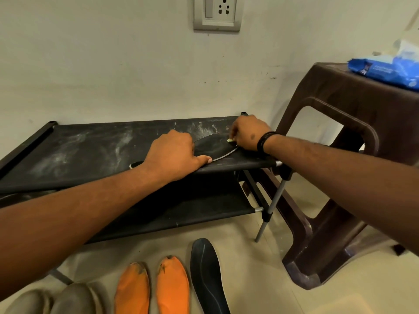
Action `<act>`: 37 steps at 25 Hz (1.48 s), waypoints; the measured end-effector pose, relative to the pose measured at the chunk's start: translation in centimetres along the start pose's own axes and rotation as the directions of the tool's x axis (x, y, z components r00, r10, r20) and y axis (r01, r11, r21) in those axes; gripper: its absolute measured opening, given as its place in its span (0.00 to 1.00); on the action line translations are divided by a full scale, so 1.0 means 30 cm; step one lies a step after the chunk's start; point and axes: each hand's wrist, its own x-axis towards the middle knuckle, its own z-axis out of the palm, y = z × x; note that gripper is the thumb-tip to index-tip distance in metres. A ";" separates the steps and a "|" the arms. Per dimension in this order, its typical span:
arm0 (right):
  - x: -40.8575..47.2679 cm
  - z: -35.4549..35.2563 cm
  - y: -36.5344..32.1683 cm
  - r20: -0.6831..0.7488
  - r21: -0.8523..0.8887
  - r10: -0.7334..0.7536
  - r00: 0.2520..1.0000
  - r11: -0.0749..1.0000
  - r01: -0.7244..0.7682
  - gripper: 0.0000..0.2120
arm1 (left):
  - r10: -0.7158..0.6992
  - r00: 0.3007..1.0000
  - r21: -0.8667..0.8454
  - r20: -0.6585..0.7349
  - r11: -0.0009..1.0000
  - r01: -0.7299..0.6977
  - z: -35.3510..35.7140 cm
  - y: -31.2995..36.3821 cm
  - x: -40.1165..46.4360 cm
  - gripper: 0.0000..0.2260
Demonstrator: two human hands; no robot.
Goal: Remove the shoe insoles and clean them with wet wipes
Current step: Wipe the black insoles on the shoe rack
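A dark insole (213, 147) lies flat on the top shelf of a black fabric shoe rack (90, 152). My left hand (174, 152) presses down on the insole's near end, thumb along its edge. My right hand (247, 134) pinches a small crumpled wet wipe (230, 140) against the insole's far end. On the floor in front lie two orange insoles (133, 291) (173, 286), one dark insole (207, 277) and two grey ones (74, 300).
A brown plastic stool (335, 137) stands right of the rack, with a blue wet wipe pack (385, 70) on top. A wall socket (217, 13) is above. The rack's top shelf shows white dusty smears. Its lower shelf (192, 211) is dark fabric.
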 end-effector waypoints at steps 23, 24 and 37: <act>-0.023 -0.143 0.081 -0.123 0.111 -0.160 0.979 0.978 0.174 0.10 | 0.010 1.000 0.003 -0.005 1.000 -0.010 0.012 -0.012 0.002 0.25; -0.026 -0.127 0.066 -0.078 0.087 -0.178 0.981 0.979 0.184 0.09 | 0.011 1.000 -0.004 -0.002 1.000 -0.011 0.011 -0.013 0.004 0.25; 0.009 -0.018 0.003 -0.061 0.086 -0.105 0.993 0.990 0.110 0.07 | 0.018 1.000 0.004 0.009 1.000 -0.018 0.010 -0.007 0.001 0.24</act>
